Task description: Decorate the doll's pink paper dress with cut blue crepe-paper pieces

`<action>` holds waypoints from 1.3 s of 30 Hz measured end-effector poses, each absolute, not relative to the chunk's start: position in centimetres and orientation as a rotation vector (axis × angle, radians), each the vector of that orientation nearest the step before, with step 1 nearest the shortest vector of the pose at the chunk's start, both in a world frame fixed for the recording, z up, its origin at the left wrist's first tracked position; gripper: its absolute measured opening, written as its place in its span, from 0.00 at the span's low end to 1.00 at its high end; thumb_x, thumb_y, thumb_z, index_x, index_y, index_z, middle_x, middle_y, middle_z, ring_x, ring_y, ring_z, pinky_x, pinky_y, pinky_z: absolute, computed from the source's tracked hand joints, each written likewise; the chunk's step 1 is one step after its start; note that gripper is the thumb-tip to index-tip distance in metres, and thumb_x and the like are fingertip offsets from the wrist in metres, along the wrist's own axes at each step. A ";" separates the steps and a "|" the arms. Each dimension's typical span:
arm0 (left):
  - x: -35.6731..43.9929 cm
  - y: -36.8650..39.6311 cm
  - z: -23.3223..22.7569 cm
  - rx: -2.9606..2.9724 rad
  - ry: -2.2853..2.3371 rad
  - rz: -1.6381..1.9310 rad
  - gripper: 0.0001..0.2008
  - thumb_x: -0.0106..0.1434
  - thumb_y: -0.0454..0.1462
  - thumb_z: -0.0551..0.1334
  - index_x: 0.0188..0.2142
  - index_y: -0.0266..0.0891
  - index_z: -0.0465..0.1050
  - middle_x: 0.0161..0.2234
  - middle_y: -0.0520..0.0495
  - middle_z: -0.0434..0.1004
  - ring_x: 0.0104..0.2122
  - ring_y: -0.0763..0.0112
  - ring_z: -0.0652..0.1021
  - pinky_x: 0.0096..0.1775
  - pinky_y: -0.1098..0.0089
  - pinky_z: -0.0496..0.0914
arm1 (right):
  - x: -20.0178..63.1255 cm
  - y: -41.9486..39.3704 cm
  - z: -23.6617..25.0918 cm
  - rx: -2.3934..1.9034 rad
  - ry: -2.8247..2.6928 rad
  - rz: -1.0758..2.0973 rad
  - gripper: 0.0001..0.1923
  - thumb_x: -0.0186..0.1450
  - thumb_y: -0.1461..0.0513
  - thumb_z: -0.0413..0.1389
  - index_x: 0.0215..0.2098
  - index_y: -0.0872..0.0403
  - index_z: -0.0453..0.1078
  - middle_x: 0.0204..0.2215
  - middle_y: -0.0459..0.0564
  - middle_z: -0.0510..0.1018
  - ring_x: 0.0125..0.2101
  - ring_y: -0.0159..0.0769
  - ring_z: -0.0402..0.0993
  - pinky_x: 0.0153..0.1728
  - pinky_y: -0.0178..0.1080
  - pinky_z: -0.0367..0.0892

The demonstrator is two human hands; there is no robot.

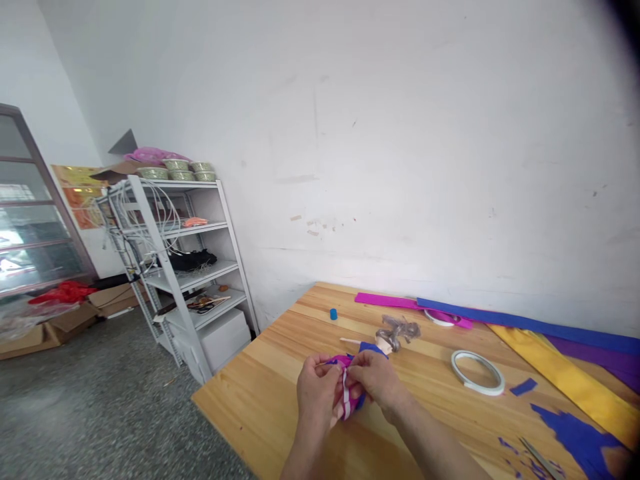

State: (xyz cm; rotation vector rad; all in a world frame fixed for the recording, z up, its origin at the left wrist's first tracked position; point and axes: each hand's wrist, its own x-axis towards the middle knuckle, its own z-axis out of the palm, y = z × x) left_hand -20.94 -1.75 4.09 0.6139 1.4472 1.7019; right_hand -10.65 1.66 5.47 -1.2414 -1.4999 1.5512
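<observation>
A small doll (379, 345) with a pale head and grey hair lies on the wooden table (280, 373), dressed in blue and magenta paper. My left hand (317, 393) and my right hand (376, 381) both pinch the magenta paper skirt (346, 365) at the doll's lower end. A white strip (345, 399) hangs between my fingers. A thin wooden stick (350, 341) pokes out beside the doll.
A white tape ring (477, 373), a second ring (440, 319), a blue cap (333, 313), crepe paper sheets in magenta (385, 301), blue (530, 326) and yellow (565, 373), and blue scraps (580, 440) lie on the table. A white shelf unit (180, 267) stands at the left.
</observation>
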 end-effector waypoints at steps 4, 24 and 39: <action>-21.2 -1.7 3.8 0.621 1.485 1.698 0.15 0.48 0.36 0.67 0.33 0.39 0.62 0.20 0.54 0.70 0.15 0.76 0.72 0.19 0.75 0.69 | -10.6 1.6 5.5 -1.245 -1.511 1.549 0.06 0.49 0.70 0.47 0.18 0.55 0.62 0.11 0.41 0.69 0.11 0.26 0.64 0.10 0.27 0.49; -21.1 -1.7 3.9 0.642 1.434 1.703 0.16 0.47 0.36 0.68 0.33 0.38 0.64 0.20 0.53 0.72 0.19 0.72 0.76 0.22 0.74 0.71 | -11.1 2.1 6.0 -1.246 -1.478 1.612 0.09 0.50 0.68 0.49 0.14 0.55 0.62 0.09 0.42 0.67 0.08 0.24 0.58 0.09 0.27 0.45; -20.7 -2.1 4.8 0.667 1.437 1.698 0.15 0.49 0.32 0.66 0.35 0.38 0.62 0.20 0.51 0.73 0.18 0.72 0.75 0.21 0.74 0.70 | -10.6 2.3 5.8 -1.161 -1.459 1.754 0.08 0.50 0.66 0.49 0.15 0.56 0.64 0.12 0.44 0.70 0.09 0.23 0.58 0.08 0.26 0.43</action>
